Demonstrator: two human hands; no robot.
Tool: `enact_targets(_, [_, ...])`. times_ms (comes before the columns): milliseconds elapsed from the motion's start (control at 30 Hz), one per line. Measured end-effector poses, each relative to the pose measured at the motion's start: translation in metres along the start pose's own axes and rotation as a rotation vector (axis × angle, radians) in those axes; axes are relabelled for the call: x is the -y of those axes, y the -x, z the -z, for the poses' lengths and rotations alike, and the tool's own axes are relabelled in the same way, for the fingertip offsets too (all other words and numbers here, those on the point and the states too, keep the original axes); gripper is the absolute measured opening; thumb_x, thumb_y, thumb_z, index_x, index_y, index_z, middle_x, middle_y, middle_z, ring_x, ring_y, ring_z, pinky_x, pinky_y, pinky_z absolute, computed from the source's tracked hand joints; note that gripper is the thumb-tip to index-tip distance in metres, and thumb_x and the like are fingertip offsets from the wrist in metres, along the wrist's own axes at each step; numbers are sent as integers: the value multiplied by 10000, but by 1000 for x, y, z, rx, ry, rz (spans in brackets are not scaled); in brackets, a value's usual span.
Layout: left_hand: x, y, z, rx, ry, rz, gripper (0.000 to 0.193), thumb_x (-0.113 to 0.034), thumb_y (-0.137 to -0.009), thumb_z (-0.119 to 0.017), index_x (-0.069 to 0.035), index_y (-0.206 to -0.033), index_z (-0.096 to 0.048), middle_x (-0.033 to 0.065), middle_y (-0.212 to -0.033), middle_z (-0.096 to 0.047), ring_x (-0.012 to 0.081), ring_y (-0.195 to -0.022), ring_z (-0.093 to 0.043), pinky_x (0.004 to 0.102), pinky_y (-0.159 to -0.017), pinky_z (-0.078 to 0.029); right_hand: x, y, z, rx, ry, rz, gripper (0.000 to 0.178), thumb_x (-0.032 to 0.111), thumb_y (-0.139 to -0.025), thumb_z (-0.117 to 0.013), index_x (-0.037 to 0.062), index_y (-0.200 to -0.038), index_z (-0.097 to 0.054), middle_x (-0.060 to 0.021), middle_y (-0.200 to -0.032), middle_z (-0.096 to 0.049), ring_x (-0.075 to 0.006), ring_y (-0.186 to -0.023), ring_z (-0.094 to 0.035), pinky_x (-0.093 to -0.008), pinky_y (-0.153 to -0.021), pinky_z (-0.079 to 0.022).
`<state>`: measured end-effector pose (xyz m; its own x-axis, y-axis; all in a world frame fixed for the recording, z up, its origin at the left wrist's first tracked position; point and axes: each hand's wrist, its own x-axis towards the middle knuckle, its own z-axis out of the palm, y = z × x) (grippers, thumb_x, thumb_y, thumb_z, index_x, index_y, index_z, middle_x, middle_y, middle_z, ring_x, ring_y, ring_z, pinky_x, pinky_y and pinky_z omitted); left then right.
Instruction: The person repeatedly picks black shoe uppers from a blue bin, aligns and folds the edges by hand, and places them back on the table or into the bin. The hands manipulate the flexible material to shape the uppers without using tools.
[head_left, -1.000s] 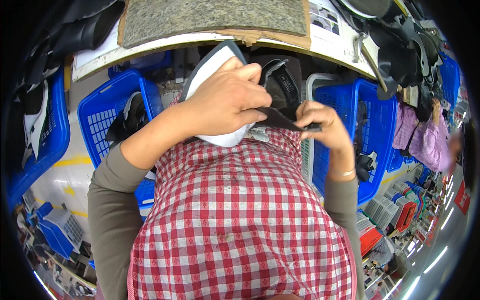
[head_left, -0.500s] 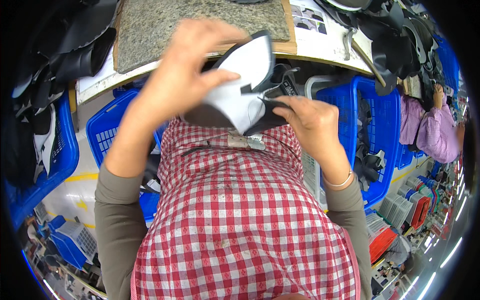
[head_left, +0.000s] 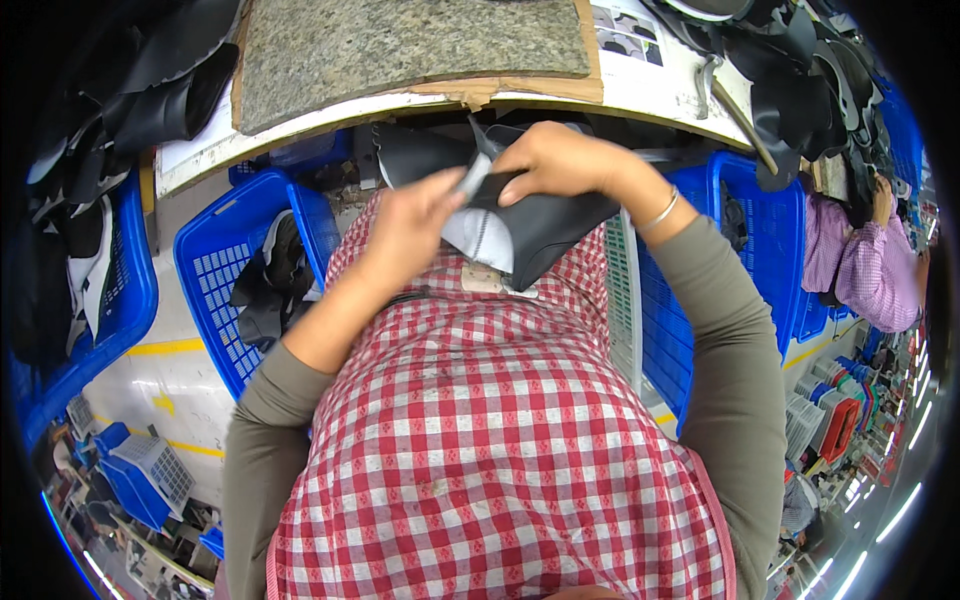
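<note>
A black shoe upper (head_left: 565,235) with white lining is held folded in front of my waist, just below the table edge. My right hand (head_left: 565,165) grips its top, thumb pressed on the black face and fingers behind. At its left side my left hand (head_left: 410,225), somewhat blurred by motion, is closed on a pale edge of the same piece. A stitched seam shows on the white patch below my fingers. Parts of the upper behind both hands are hidden.
Ahead lies a stone slab (head_left: 420,50) on the white table (head_left: 190,160). A hammer (head_left: 742,125) rests at the right. Black shoe pieces (head_left: 170,100) are heaped at far left. Blue baskets (head_left: 215,230) flank me, another blue basket (head_left: 765,250) at right. A person in a pink sleeve (head_left: 875,270) works nearby.
The upper has been turned and folded over, so more black face and less white lining shows. My right hand moved up and inward; my left hand came down.
</note>
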<state>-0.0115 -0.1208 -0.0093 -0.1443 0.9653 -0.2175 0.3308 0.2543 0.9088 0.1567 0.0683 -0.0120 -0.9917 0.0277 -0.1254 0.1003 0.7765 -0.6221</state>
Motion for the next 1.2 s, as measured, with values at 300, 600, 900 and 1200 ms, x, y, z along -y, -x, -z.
enact_targets(300, [42, 5, 20, 343, -273, -489, 341, 100, -744, -631, -37, -1046, -705, 102, -1201, -700, 309, -1299, -576, 498, -1199, -418, -16, 10, -12, 78, -309, -231, 371, 310, -853, -833, 99, -1152, -774, -133, -910, -767, -246, -824, -724, -355, -770, -539])
enact_targets(600, [31, -52, 10, 193, -184, -613, 177, -2, -873, -747, 5, -1038, -681, 118, -1048, -654, 278, -1036, -621, 369, -893, -533, 48, 36, -7, -277, 228, -127, 260, 342, -804, -820, 168, -995, -793, -108, -749, -721, -317, -754, -722, -418, -628, -535])
enact_targets(900, [4, -81, -12, 405, -556, -170, 294, -183, -778, -800, 75, -901, -731, 281, -873, -713, 415, -823, -720, 455, -726, -579, 81, 21, -30, -293, 547, -49, 26, 168, -743, -708, 143, -743, -710, -8, -679, -682, -215, -706, -719, -359, -650, -546])
enact_targets(1200, [40, -36, 1, 359, 351, 66, 222, -15, -955, -714, 7, -1174, -743, 13, -921, -737, 65, -836, -661, 230, -788, -542, 68, 44, -26, -374, 396, -295, 218, 305, -724, -856, 194, -905, -811, 23, -763, -663, -199, -825, -625, -378, -825, -425])
